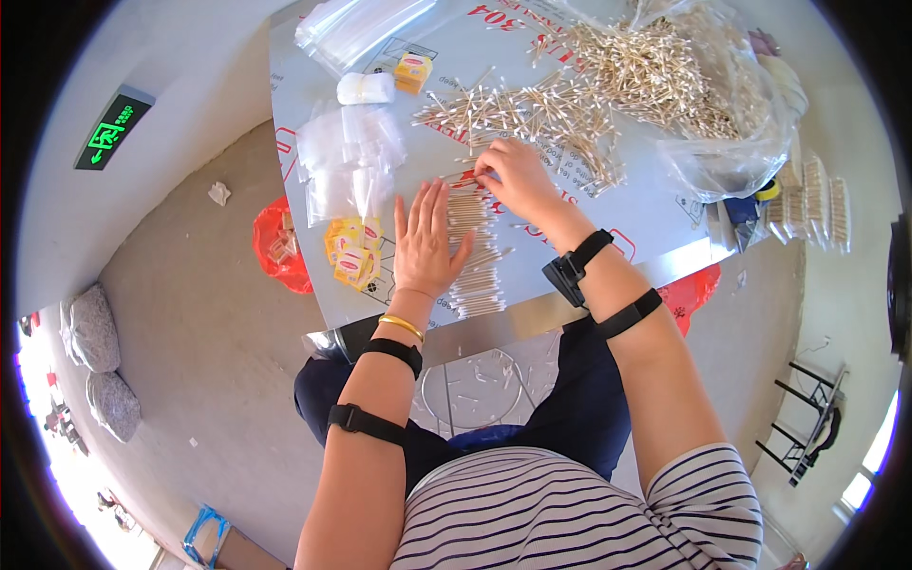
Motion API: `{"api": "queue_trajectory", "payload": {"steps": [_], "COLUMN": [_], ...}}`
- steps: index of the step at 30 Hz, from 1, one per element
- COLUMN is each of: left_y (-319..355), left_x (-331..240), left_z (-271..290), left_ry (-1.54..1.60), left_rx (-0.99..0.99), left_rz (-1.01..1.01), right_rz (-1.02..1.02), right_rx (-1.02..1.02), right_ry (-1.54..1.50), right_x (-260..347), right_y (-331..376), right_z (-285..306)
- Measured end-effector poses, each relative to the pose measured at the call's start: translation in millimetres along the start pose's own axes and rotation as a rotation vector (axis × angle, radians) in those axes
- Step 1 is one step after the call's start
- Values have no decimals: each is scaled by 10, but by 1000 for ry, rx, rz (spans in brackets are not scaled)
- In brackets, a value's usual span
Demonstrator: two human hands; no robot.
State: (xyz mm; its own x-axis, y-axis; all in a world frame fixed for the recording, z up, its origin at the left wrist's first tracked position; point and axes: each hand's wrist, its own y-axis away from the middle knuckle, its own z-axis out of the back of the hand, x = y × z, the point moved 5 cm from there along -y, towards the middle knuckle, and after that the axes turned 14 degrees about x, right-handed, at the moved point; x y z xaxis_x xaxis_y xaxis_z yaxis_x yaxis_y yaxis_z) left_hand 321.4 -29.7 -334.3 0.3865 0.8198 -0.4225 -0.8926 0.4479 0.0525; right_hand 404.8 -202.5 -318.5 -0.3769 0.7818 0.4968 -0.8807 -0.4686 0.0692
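A neat row of cotton swabs (pixel 472 252) lies by the table's near edge under the flat, open-gripped left hand (pixel 424 242), while the right hand (pixel 513 176) pinches swabs from the big loose heap (pixel 608 85) left unsorted.

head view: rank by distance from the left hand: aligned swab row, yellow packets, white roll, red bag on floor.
From the left hand:
1. Aligned swab row, touching its right edge.
2. Yellow packets, just left of it.
3. Red bag, farther left, on the floor.
4. White roll, far up the table.
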Motion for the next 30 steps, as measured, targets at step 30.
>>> {"api": "queue_trajectory", "payload": {"steps": [30], "left_y": [-4], "left_x": [9], "left_z": [-6], "left_ry": [-33], "left_rx": [-29], "left_rz": [13], "right_rz": [-81], "right_rx": [-70], "right_ry": [-219], "right_x": [9], "right_y": [269], "right_z": [-100]}}
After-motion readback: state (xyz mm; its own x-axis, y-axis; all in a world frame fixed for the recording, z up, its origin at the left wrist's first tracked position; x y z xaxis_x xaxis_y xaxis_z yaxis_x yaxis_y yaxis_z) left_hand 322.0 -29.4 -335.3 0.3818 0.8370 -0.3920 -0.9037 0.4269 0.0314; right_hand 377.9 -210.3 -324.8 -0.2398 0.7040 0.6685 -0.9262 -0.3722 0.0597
